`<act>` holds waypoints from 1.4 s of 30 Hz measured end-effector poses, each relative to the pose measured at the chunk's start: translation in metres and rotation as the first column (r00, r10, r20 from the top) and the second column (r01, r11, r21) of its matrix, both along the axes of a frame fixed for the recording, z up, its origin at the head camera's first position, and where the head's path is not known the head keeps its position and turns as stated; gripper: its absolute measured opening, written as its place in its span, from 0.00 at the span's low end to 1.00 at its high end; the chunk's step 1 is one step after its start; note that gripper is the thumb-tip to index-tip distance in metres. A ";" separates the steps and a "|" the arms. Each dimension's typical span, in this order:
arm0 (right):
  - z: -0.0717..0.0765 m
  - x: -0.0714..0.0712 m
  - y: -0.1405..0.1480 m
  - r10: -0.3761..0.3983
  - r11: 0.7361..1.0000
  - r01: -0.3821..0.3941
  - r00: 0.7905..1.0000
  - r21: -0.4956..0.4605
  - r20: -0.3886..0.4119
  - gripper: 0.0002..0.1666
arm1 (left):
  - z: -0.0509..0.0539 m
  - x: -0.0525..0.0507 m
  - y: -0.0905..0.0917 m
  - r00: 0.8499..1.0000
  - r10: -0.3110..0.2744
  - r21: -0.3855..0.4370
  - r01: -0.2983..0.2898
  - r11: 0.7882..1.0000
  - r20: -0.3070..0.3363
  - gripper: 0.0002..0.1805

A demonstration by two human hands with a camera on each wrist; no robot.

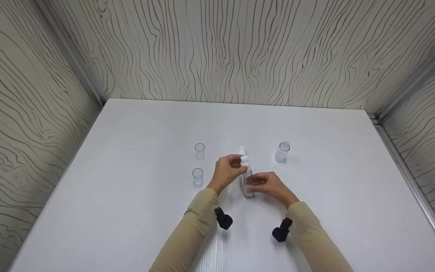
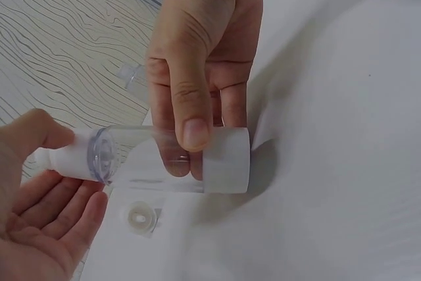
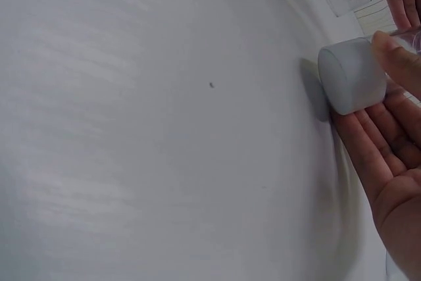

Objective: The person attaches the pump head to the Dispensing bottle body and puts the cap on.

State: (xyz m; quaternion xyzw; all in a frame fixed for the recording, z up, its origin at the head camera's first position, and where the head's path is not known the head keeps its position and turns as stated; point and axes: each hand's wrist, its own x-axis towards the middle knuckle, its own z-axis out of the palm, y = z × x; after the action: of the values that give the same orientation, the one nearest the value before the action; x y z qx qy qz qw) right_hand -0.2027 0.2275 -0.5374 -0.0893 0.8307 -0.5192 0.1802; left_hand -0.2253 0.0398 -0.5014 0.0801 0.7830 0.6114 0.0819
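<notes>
A clear bottle [image 1: 246, 184] with a white base [image 2: 227, 160] stands between the two hands. My left hand [image 1: 226, 172] pinches the white pump top [image 1: 244, 161] at its upper end; in the left wrist view that hand [image 2: 46, 195] has thumb and fingers on either side of the white collar [image 2: 74, 156]. Lower down, my right hand [image 1: 272, 187] grips the clear body, its thumb and fingers around it just by the base. The right wrist view shows the right hand [image 3: 395, 182] beside the white base [image 3: 352, 76].
Two clear cylindrical caps [image 1: 200, 151] [image 1: 198, 177] stand left of the hands. Another clear container [image 1: 282, 152] stands at the right. Behind the left hand is a small white part [image 1: 242, 150]. Patterned walls [image 1: 217, 53] border the white table [image 1: 145, 151].
</notes>
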 end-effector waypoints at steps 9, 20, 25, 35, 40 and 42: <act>-0.005 -0.001 0.001 0.008 1.000 -0.008 1.000 -0.003 -0.014 0.28 | -0.002 0.001 0.001 1.000 -0.007 0.013 0.007 1.000 -0.012 0.25; -0.003 0.000 0.001 -0.009 1.000 0.009 1.000 -0.018 0.010 0.30 | -0.005 0.002 -0.001 1.000 0.010 -0.014 -0.010 1.000 -0.006 0.28; -0.002 0.001 0.000 -0.013 1.000 0.014 1.000 -0.014 0.008 0.30 | -0.005 0.001 0.000 0.998 0.062 -0.018 -0.063 0.998 -0.012 0.28; -0.001 0.000 0.000 0.002 1.000 -0.002 1.000 0.003 -0.015 0.29 | -0.003 0.002 0.002 0.996 0.086 0.003 -0.086 0.996 -0.032 0.24; -0.001 -0.001 0.001 0.009 1.000 -0.009 1.000 0.006 -0.019 0.30 | -0.003 0.001 0.002 0.997 0.073 0.007 -0.073 0.997 -0.035 0.23; -0.001 -0.001 0.002 0.012 1.000 -0.012 1.000 0.006 -0.017 0.30 | -0.003 0.001 0.002 0.998 0.060 0.001 -0.060 0.998 -0.030 0.23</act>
State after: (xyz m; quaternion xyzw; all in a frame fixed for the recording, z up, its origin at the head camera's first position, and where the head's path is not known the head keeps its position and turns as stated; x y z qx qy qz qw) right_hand -0.2040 0.2295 -0.5387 -0.0984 0.8332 -0.5148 0.1765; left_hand -0.2247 0.0414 -0.5047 0.0658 0.7862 0.6123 0.0518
